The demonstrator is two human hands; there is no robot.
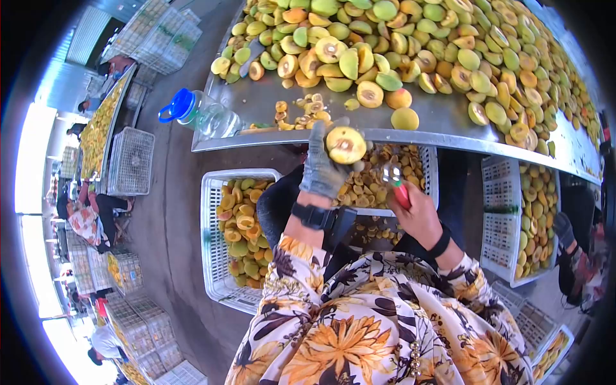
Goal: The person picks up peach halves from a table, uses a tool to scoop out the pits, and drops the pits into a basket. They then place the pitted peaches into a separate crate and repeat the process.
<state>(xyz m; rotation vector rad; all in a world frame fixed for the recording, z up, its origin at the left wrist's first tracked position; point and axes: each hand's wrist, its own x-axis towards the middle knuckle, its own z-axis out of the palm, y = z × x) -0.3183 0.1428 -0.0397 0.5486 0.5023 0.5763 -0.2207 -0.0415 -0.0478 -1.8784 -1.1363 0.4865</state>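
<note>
My left hand (319,168), in a grey glove, grips a peach half (346,145) with its cut face up and the brown stone part showing at the centre. Bare and closed, my right hand (420,219) holds a pitting spoon (400,192) with a red handle and a metal head. The spoon's head is beside the peach half, apart from it. Both hands are just off the front edge of a metal table (289,102). Below them stands a white crate (431,173) with small peach pieces in it.
Halved peaches (385,45) are heaped across the table. A water bottle (215,119) with a blue cap lies at its left corner. Crates of peach halves stand at left (212,256) and right (504,224). A co-worker's gloved hand (563,228) shows at far right.
</note>
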